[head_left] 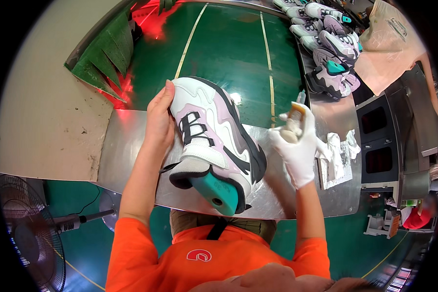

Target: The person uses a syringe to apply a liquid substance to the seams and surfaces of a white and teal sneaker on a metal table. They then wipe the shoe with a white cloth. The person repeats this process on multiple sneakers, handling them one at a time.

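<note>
My bare left hand [159, 121] grips the toe end of a white and lilac sneaker [211, 109] with black trim and black laces. The sneaker is held tilted over the metal table edge, its heel toward me. A teal shoe last [214, 191] fills its opening. To the right of the sneaker, my right hand [299, 163] wears a white glove. Its fingers are closed round a small bottle [297, 115] with a brownish body and a clear narrow tip pointing up. The bottle is apart from the sneaker; the glove's fingers are slightly blurred.
A green conveyor belt [224, 48] runs away beyond the metal table [126, 146]. Several similar sneakers [338, 46] are piled at the far right. White cloths [335, 155] lie right of my glove. Green flaps [104, 56] hang at the left, above a fan [31, 233].
</note>
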`<action>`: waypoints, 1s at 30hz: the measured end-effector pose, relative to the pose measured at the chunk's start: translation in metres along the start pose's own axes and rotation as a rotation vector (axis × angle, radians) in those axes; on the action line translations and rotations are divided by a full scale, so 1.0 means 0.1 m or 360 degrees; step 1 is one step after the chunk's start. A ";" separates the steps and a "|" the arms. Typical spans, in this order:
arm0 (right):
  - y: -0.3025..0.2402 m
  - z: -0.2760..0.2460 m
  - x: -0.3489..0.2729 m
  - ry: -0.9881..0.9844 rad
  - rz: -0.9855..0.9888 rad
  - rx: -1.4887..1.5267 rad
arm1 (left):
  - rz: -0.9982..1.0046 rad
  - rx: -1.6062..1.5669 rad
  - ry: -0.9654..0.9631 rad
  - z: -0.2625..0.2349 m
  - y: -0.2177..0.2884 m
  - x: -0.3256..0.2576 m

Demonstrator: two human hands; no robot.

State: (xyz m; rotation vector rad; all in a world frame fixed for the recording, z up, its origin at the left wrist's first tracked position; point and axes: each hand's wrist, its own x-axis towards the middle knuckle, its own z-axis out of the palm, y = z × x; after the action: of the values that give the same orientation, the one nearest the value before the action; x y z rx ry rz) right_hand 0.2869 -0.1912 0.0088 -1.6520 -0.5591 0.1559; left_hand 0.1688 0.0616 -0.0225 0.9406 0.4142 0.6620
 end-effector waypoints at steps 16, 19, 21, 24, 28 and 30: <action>-0.01 0.43 0.31 -0.0094 -0.0599 -0.1045 | 0.0009 -0.0028 0.0088 0.00 -0.03 0.01; -0.06 0.42 0.32 -0.0135 -0.0673 -0.1088 | 0.0003 -0.0045 0.0084 -0.04 -0.05 0.03; -0.09 0.37 0.33 -0.0198 -0.0785 -0.1109 | -0.0007 -0.0058 0.0083 -0.03 -0.06 0.04; -0.03 0.27 0.34 -0.0239 -0.0795 -0.1054 | -0.0013 -0.0067 0.0079 0.01 -0.05 0.02; -0.04 0.21 0.26 -0.0304 0.0033 -0.0440 | -0.0010 -0.0063 0.0073 -0.04 -0.05 0.02; 0.15 0.14 0.22 -0.0247 0.0043 -0.0251 | -0.0007 -0.0062 0.0066 -0.03 -0.06 0.03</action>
State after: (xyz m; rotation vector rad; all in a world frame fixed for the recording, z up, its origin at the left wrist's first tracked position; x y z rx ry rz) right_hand 0.3045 -0.1701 -0.0037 -1.8115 -0.6811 0.2676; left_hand 0.1713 0.0629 -0.0287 0.8899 0.4383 0.6840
